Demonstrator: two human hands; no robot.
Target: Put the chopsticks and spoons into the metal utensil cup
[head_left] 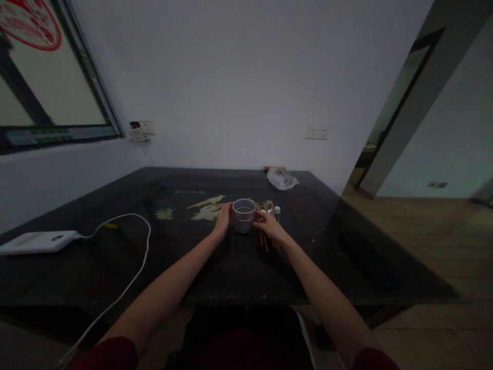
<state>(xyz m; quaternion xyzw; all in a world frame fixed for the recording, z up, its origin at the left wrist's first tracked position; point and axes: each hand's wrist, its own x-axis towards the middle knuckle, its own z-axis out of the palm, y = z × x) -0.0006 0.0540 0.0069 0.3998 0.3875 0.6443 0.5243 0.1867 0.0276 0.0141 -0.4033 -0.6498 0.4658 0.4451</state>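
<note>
A grey, see-through-looking cup with a wide rim stands upright on the dark table, between my two hands. My left hand lies against the cup's left side, its fingers along the wall near the rim. My right hand holds the cup's right side with its fingertips. Wooden chopsticks lie on the table under and beside my right hand, partly hidden by it. Metal spoons lie with them, their round ends showing just past that hand.
The dark glossy table bears a pale bird picture. A crumpled clear plastic bag lies at the back edge. At left is a white device with a white cable. A dark long object lies at right.
</note>
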